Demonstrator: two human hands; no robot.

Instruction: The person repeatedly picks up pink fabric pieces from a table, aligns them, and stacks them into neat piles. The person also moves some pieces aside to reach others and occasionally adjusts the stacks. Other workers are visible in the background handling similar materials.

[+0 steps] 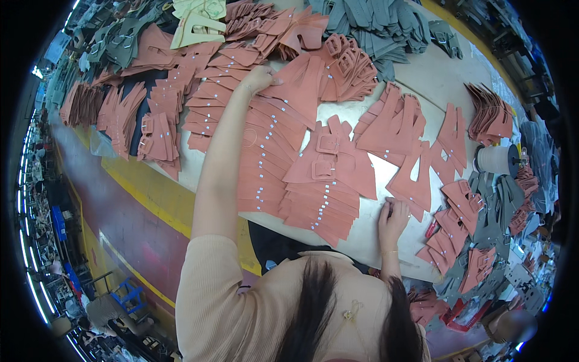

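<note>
Fingers at left (270, 77) pinch a coral piece (300, 85); right fingers (399, 211) curl, their grip unclear.

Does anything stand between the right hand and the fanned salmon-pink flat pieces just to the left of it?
Nothing visible does: only bare, pale tabletop lies between the right hand and the fanned, salmon-pink, flat pieces.

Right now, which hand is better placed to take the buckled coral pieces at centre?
Right, probably: the right hand rests near them and looks empty. The left hand is stretched across the table, at the edge of another coral piece.
</note>
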